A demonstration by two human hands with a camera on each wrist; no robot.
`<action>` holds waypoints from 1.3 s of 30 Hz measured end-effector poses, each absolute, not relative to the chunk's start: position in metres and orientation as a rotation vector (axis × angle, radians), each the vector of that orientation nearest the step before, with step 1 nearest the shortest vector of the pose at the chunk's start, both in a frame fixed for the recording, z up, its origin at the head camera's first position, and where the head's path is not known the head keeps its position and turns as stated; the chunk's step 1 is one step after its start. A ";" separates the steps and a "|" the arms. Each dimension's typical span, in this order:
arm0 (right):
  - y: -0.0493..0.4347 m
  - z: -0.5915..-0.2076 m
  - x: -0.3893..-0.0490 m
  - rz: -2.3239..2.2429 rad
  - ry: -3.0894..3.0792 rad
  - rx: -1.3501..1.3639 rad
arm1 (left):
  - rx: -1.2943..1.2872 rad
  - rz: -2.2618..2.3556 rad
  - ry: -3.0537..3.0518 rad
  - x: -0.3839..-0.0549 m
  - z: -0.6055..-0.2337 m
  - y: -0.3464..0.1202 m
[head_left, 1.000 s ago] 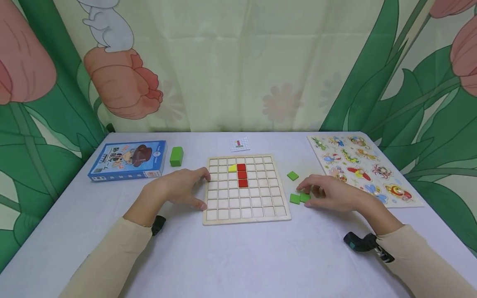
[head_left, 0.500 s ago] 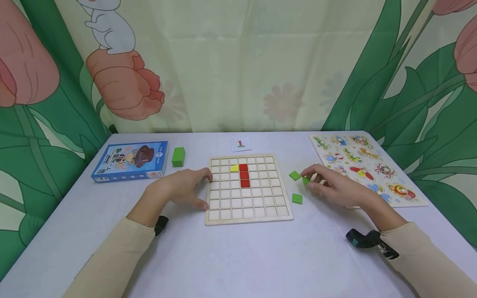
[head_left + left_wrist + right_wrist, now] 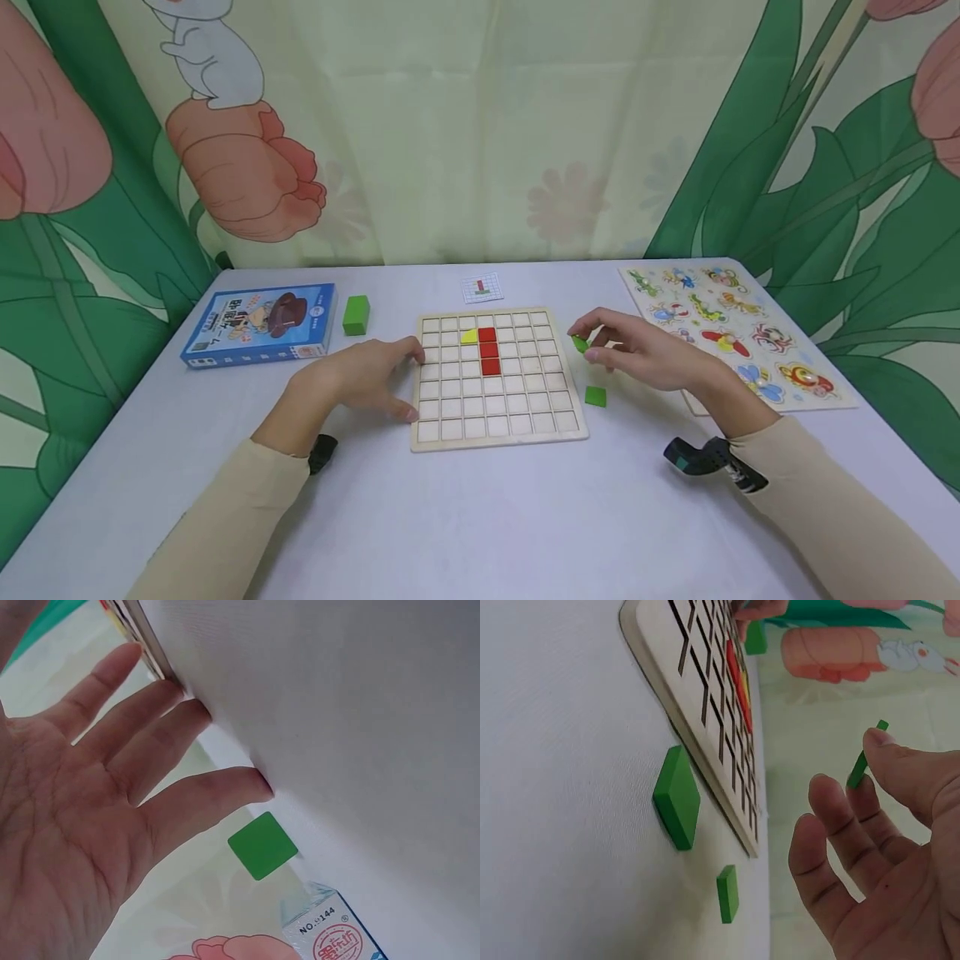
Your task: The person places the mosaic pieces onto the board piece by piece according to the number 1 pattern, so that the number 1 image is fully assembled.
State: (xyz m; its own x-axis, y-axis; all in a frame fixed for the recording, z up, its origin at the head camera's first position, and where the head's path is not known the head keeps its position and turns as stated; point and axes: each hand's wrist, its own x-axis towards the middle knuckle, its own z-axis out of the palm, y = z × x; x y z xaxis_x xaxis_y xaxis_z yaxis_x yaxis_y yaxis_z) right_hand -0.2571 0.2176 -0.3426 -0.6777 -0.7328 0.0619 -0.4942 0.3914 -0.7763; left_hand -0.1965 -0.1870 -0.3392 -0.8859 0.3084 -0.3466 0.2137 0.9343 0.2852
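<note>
A wooden grid board [image 3: 457,408] lies mid-table. Three red squares [image 3: 489,351] and a yellow piece with a rounded side [image 3: 468,337] sit in its cells. Along the board's left edge my left hand [image 3: 360,375] rests, thumb and fingers spread apart. Just off the board's right side, my right hand [image 3: 652,350] pinches a thin green square tile [image 3: 866,755] between thumb and finger, raised above the table. Two more green tiles lie on the cloth in the right wrist view: a nearer tile [image 3: 676,799] and a farther tile [image 3: 727,894]. In the head view, only one of those shows clearly.
A blue box [image 3: 258,325] and a green block [image 3: 356,316] stand at the back left. Behind the board lies a small printed grid card [image 3: 482,288]. An animal picture board [image 3: 738,317] lies at the right, partly under my right forearm.
My right hand picked up one green tile from the pair near the board's lower right and carried it up and left, toward the board's edge. The left hand stays in place.
</note>
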 end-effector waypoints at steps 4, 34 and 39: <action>0.207 -0.343 -0.259 -1.208 2.307 -1.094 | 0.394 0.329 2.704 -0.197 -0.340 -0.188; 0.134 -0.337 -0.257 -1.147 2.200 -1.246 | 0.378 0.350 2.684 -0.195 -0.340 -0.188; 0.124 -0.343 -0.256 -1.108 2.209 -1.224 | 0.390 0.360 2.683 -0.193 -0.338 -0.188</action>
